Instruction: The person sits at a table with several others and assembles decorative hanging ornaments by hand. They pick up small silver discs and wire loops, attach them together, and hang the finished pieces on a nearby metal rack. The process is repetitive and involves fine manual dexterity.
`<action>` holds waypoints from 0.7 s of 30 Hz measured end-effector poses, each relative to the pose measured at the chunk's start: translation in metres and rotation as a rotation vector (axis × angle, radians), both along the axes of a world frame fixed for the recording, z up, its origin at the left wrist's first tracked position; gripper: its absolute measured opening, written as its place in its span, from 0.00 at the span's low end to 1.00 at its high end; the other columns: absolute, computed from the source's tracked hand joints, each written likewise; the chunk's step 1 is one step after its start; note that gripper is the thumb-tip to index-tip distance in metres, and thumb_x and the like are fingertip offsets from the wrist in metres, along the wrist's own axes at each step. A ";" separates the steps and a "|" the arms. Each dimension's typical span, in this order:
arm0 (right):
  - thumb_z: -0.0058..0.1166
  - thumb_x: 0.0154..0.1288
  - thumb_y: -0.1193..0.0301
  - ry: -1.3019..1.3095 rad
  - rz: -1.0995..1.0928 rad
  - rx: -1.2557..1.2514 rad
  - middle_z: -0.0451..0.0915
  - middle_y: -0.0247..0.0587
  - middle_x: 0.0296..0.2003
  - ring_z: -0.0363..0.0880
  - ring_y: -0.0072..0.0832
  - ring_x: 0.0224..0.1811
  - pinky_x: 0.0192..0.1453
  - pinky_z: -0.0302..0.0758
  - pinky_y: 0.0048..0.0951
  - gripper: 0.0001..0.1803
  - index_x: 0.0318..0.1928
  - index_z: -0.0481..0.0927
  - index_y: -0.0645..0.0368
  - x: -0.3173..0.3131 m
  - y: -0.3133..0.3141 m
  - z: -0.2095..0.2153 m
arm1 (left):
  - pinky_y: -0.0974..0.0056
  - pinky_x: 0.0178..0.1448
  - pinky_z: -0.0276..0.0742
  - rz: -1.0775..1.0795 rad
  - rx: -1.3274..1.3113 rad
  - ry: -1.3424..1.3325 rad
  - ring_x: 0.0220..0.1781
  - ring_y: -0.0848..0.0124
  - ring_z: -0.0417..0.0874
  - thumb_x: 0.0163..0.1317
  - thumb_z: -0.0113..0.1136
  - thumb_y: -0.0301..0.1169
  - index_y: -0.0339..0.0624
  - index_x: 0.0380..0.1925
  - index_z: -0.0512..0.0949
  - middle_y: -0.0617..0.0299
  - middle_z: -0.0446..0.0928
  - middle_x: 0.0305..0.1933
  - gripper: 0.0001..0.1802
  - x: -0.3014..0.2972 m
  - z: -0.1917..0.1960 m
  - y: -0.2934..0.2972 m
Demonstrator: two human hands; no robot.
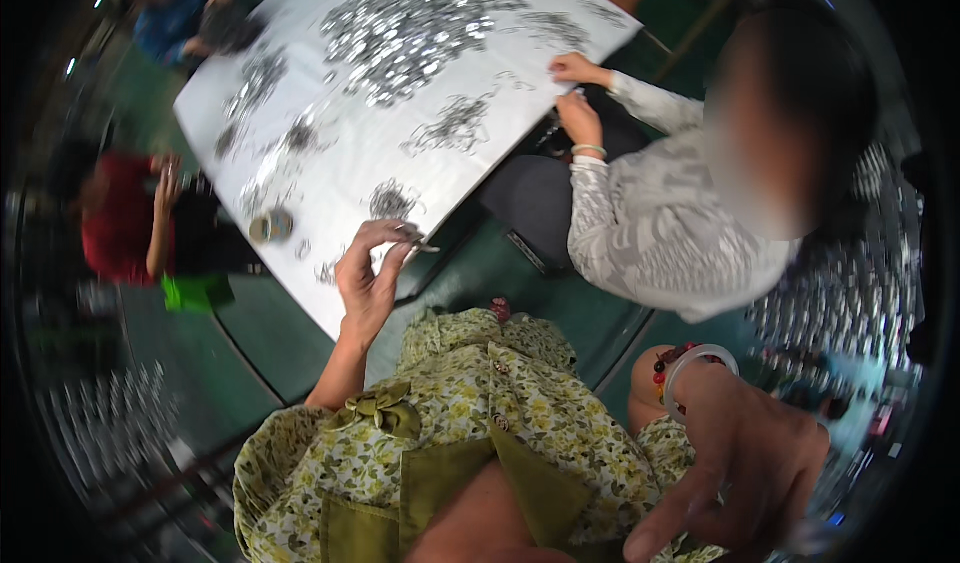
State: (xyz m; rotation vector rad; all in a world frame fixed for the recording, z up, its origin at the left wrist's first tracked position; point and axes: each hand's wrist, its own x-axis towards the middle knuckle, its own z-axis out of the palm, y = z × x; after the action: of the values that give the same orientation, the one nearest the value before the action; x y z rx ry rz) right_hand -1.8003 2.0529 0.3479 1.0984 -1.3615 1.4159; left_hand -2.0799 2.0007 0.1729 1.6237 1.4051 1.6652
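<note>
Left hand (368, 275) pinches a metal piece (424, 247); right hand (745, 458) half open.

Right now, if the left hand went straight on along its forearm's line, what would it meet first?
Most likely the small tangle of metal pieces on the white table, just beyond the left hand. The hand's height above the tabletop is unclear, so it might pass over.

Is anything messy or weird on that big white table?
Not broken, as far as I can tell, but it looks messy: loose shiny metal pieces lie across the white table in one big spread and several smaller tangled heaps.
</note>
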 end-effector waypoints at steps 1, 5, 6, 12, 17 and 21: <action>0.50 0.52 0.79 0.008 0.053 -0.027 0.71 0.41 0.18 0.70 0.27 0.18 0.41 0.79 0.52 0.05 0.27 0.79 0.64 -0.008 0.004 0.004 | 0.63 0.47 0.74 0.021 0.029 0.003 0.41 0.64 0.79 0.53 0.59 0.14 0.34 0.34 0.74 0.54 0.79 0.36 0.09 0.007 0.002 -0.003; 0.46 0.46 0.84 0.084 0.209 -0.155 0.64 0.35 0.13 0.65 0.24 0.16 0.44 0.80 0.55 0.07 0.17 0.75 0.63 -0.033 0.019 0.011 | 0.64 0.43 0.74 0.146 0.034 0.136 0.39 0.64 0.80 0.52 0.61 0.16 0.37 0.32 0.74 0.55 0.79 0.36 0.09 0.032 0.012 -0.021; 0.46 0.46 0.84 0.120 0.245 -0.161 0.63 0.34 0.13 0.65 0.24 0.16 0.44 0.81 0.54 0.07 0.17 0.74 0.62 -0.041 0.025 0.012 | 0.63 0.44 0.74 0.140 0.022 0.128 0.40 0.63 0.79 0.53 0.60 0.16 0.36 0.33 0.73 0.53 0.78 0.36 0.09 0.035 0.013 -0.024; 0.40 0.47 0.83 0.083 0.406 -0.074 0.62 0.31 0.14 0.67 0.23 0.18 0.43 0.81 0.47 0.11 0.13 0.68 0.57 -0.053 0.053 0.013 | 0.64 0.41 0.74 0.291 -0.001 0.200 0.38 0.64 0.79 0.53 0.60 0.16 0.35 0.32 0.73 0.53 0.78 0.35 0.09 0.033 0.016 -0.034; 0.43 0.52 0.79 0.048 0.513 -0.043 0.67 0.34 0.20 0.69 0.23 0.23 0.43 0.79 0.41 0.04 0.23 0.69 0.60 -0.087 0.078 0.006 | 0.64 0.40 0.74 0.371 0.003 0.158 0.37 0.64 0.80 0.52 0.60 0.16 0.36 0.32 0.73 0.54 0.79 0.35 0.09 0.012 0.016 -0.025; 0.44 0.56 0.76 -0.053 0.587 0.030 0.70 0.36 0.26 0.72 0.23 0.27 0.42 0.77 0.36 0.03 0.32 0.70 0.62 -0.121 0.112 -0.005 | 0.64 0.41 0.75 0.356 0.006 0.149 0.39 0.63 0.80 0.52 0.60 0.15 0.35 0.34 0.74 0.53 0.78 0.36 0.09 -0.020 0.015 -0.012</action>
State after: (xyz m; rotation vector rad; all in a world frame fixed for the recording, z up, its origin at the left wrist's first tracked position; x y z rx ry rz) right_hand -1.9211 2.1647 0.3433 1.5732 -1.1422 1.8492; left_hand -2.0996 1.9887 0.1884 1.5991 1.8549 1.7647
